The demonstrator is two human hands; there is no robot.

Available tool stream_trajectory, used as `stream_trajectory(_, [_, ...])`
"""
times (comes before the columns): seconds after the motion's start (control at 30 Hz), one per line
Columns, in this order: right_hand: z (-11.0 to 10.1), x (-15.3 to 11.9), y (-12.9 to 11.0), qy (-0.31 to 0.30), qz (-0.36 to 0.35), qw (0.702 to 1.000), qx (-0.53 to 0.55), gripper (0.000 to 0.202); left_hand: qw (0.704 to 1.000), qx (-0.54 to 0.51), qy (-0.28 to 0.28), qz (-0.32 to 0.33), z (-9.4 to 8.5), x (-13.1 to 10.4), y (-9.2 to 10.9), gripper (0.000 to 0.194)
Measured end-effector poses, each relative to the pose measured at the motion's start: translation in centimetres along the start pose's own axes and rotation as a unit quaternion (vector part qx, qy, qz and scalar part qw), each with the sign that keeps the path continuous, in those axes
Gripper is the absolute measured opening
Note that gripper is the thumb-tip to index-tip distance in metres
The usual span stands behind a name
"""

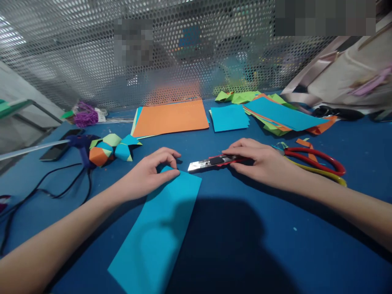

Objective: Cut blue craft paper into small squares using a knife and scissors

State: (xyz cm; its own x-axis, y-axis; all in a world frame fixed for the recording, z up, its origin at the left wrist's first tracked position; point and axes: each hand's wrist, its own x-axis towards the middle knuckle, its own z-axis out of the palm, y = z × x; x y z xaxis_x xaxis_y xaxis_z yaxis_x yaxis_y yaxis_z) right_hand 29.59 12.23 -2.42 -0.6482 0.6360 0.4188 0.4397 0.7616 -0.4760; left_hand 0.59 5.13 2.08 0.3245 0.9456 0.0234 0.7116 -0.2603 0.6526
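Observation:
A long blue sheet of paper (167, 212) lies slanted on the table in front of me. My left hand (154, 169) pinches its far end, thumb on top and fingers curled at the edge. To the right, my right hand (255, 159) has its fingers and thumb around the rear of a red and silver utility knife (208, 162). The knife rests low over the tabletop, its metal tip pointing left toward the paper but apart from it. Red-and-yellow-handled scissors (318, 159) lie just beyond my right wrist, their blades mostly hidden.
Along the back sit an orange paper stack (173, 118), blue squares (229, 118) and a pile of mixed strips (281, 112). On the left are a glue gun (81, 149) with a trailing cord, folded paper pieces (112, 149), a phone (58, 147) and purple string (85, 115). A perforated metal panel (171, 53) stands behind.

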Motion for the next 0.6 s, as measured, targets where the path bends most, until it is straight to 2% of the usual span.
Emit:
stream_trajectory(0.27, [-0.9, 0.2, 1.1, -0.031, -0.040, 0.999, -0.013, 0.028, 1.000, -0.006, -0.011, -0.006, 0.4, 0.4, 0.3, 0.019])
stream_trajectory(0.6, [-1.2, 0.6, 1.2, -0.013, -0.025, 1.000, 0.012, 0.029, 1.000, -0.005, -0.005, 0.025, 1.1, 0.7, 0.5, 0.016])
